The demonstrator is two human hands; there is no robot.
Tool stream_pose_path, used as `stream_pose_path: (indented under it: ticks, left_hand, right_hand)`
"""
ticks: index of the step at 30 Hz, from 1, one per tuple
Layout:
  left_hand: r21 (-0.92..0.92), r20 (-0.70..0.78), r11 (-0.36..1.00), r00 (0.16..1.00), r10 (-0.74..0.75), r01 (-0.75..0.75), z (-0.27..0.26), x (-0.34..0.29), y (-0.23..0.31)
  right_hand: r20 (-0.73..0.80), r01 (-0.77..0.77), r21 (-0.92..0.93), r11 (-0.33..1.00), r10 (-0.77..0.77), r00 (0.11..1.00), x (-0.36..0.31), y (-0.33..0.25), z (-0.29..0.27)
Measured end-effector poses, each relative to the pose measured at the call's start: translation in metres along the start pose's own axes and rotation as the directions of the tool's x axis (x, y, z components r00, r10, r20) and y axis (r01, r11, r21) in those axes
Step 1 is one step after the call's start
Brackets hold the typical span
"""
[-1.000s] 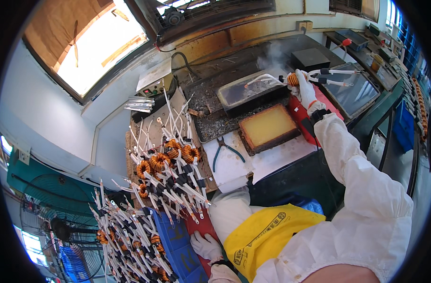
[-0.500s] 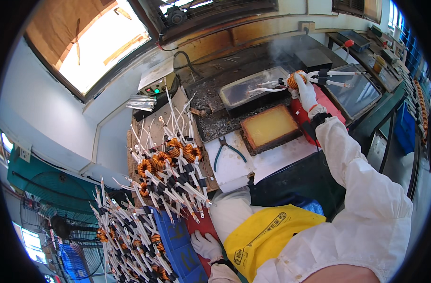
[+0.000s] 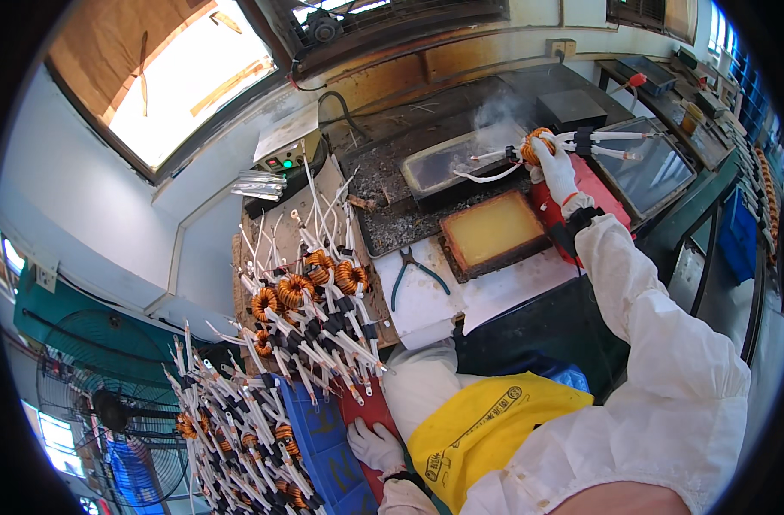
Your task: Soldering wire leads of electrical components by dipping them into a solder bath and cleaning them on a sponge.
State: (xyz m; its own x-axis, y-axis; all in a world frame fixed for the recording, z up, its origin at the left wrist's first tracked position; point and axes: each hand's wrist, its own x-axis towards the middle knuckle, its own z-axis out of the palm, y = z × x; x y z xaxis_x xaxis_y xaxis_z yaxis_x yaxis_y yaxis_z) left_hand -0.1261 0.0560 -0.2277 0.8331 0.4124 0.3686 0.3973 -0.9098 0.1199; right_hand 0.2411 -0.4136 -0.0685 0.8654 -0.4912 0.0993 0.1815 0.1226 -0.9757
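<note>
My right hand, in a white glove, is closed on an orange copper-wound toroidal coil. The coil's white-sleeved leads stick out to both sides, the right-hand ones passing through black bands. Its left leads are over the near right part of a rectangular pot with a dull grey surface; smoke rises beside them. I cannot tell whether their tips touch that surface. My left hand, also gloved, lies flat with fingers extended on a red surface by a blue crate.
A tray of yellowish material sits nearer me than the pot. Pliers lie on white paper. Several similar coils are heaped at the left, others fill the crate's far side. A control box stands behind; a fan is far left.
The coil in my right hand has turned slightly, its left leads now spread apart with one curving lower. Smoke has thickened near them. My left hand has stayed put.
</note>
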Motion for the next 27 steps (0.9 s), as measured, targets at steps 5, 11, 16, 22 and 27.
stream_pose_path:
  ticks: [5,11,16,22,27]
  left_hand:
    - [-0.005,-0.005,1.0,1.0,0.0,0.0,-0.001,0.0,0.002]
    - [0.005,0.007,1.0,1.0,-0.001,0.001,0.0,0.0,0.0]
    - [0.002,0.016,1.0,1.0,-0.002,0.002,0.003,0.0,-0.002]
    - [0.003,0.022,1.0,1.0,-0.011,0.011,-0.001,0.0,0.001]
    - [0.006,0.007,1.0,1.0,-0.005,0.005,0.002,0.0,0.0]
  right_hand:
    - [-0.009,0.045,-0.156,0.987,-0.047,0.999,0.012,0.014,-0.008]
    - [0.001,0.077,-0.245,0.967,-0.079,0.997,0.011,0.013,-0.007]
    - [-0.014,0.093,-0.191,0.977,-0.098,0.995,0.023,0.027,-0.012]
    - [0.004,0.056,-0.158,0.986,-0.056,0.998,0.012,0.014,-0.007]
    - [-0.004,0.046,-0.195,0.98,-0.048,0.999,0.01,0.012,-0.006]
